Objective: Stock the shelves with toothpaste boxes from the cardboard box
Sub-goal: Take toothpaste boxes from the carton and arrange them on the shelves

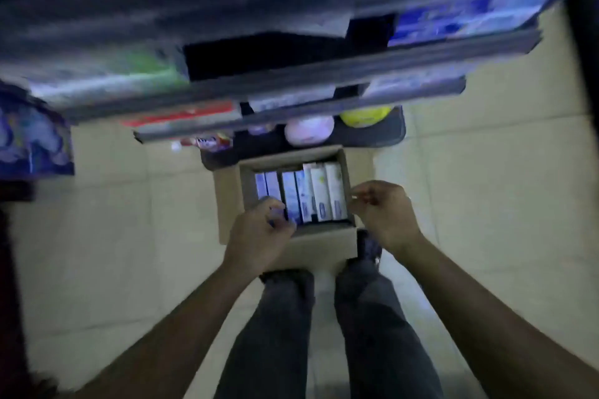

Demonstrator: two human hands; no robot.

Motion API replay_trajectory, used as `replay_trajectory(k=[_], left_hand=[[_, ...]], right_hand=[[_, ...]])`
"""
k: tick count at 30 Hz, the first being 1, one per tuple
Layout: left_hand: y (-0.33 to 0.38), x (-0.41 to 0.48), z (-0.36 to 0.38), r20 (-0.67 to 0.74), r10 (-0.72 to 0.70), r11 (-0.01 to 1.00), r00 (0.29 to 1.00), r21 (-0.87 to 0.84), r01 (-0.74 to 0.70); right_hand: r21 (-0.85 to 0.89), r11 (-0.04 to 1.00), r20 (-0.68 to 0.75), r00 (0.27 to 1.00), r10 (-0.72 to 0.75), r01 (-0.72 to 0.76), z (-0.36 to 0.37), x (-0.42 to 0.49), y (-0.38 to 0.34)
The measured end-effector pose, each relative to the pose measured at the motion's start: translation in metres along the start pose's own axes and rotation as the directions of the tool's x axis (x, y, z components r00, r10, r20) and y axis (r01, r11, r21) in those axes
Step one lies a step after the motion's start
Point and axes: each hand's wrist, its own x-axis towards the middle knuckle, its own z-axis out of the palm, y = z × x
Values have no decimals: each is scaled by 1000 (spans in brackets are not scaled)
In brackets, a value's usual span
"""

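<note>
Head view, motion-blurred. We see the left hand [262, 232] at the near left corner of the cardboard box [324, 241], its fingers curled over the near ends of the leftmost toothpaste boxes [319, 194]; we cannot tell whether it grasps one. The right hand [384, 214] is at the box's right wall with fingers and thumb bent together; we cannot tell whether it pinches the rim or holds nothing.

The toothpaste boxes are long and narrow, packed side by side in one row across the open box. Those to the left look blue and white, those to the right paler white.

The box sits on the pale tiled floor [470, 188], just beyond the person's trouser legs [372, 317]. Farther off, blurred shelves [291, 74] carry packaged goods.
</note>
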Motion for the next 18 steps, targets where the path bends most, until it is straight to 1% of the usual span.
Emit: replay_trajectory(k=[3, 5, 8, 11, 13, 15, 18], left_hand=[[-54, 58, 89, 120, -157, 988, 980, 24, 155], [-85, 102, 149, 167, -207, 978, 964, 69, 198], [-120, 160, 227, 247, -276, 961, 929, 66, 268], [-143, 211, 290, 279, -319, 947, 906, 70, 312], [-151, 235, 318, 296, -349, 934, 889, 31, 357], [-157, 254, 339, 326, -383, 906, 864, -50, 421], [-161, 268, 358, 392, -442, 817, 807, -196, 543]], right_hand=[[-29, 988, 43, 987, 155, -154, 34, 50, 85], [-47, 976, 57, 975, 215, -213, 54, 79, 133], [-58, 969, 73, 967, 243, -239, 77, 112, 190], [-35, 971, 54, 970, 238, -236, 92, 138, 232], [-11, 975, 52, 973, 223, -223, 98, 149, 251], [13, 974, 56, 973, 226, -227, 101, 158, 264], [27, 971, 55, 970, 235, -236, 100, 163, 277]])
